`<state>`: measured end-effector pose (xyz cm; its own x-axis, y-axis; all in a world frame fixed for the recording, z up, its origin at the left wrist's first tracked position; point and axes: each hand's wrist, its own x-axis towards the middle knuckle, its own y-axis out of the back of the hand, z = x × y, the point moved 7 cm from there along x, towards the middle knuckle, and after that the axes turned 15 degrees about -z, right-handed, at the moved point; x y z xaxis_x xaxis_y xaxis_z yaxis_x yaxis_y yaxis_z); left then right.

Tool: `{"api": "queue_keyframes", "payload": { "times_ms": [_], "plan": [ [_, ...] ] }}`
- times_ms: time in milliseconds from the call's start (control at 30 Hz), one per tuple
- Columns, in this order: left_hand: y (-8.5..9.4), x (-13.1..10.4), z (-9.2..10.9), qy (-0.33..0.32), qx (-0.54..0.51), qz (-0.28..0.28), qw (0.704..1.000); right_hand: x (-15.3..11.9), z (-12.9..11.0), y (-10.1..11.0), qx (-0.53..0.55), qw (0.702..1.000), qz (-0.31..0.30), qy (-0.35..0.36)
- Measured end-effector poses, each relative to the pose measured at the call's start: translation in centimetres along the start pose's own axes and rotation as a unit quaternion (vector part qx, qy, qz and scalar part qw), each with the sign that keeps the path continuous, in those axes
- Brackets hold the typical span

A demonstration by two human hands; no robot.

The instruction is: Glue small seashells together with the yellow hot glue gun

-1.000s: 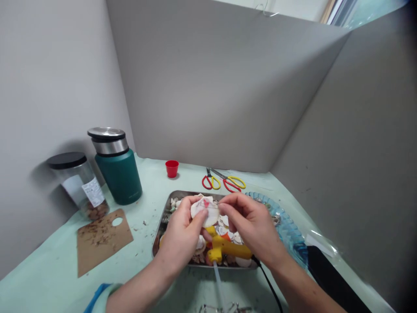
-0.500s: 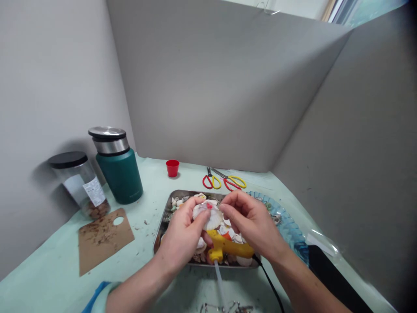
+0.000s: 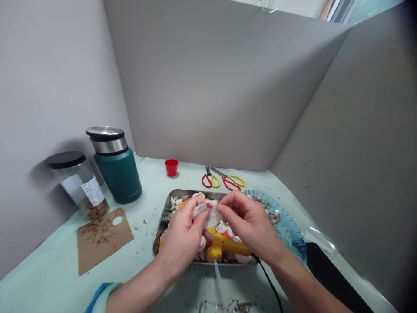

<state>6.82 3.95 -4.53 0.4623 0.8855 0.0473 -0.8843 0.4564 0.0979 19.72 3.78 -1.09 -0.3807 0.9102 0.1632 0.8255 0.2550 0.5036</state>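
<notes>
A white scallop-like seashell with a small red piece on its face is held up in my left hand, thumb across the front. My right hand is pinched at the shell's right edge; anything between its fingertips is too small to make out. Beneath both hands lies a metal tray full of shells and bits. Across the tray's front rests a yellow glue gun, a clear glue stick poking out toward me and a black cord running from its handle.
Behind the tray are two pairs of scissors and a red cup. A blue scalloped dish stands right. Left are a green flask, a clear jar and a brown card. Small metal chain pieces lie at the front edge.
My right fingertips have moved slightly left, closer to the red piece on the shell. The shell has tilted a little in my left hand. The view has shifted slightly.
</notes>
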Motion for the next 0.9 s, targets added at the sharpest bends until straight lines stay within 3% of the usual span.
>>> {"api": "queue_keyframes", "payload": {
  "times_ms": [300,700,900],
  "plan": [
    [-0.4,-0.2,0.5,-0.001,-0.068,0.003,0.998,-0.2,-0.3,-0.2,0.012,1.0,0.0,0.008],
    [0.0,-0.6,1.4,-0.058,-0.062,0.02,0.996,-0.1,-0.2,-0.3,0.094,0.995,0.002,-0.032],
    [0.1,-0.7,1.4,-0.05,-0.047,0.027,0.997,0.0,-0.1,-0.9,0.143,0.988,-0.016,-0.046]
  ]
}}
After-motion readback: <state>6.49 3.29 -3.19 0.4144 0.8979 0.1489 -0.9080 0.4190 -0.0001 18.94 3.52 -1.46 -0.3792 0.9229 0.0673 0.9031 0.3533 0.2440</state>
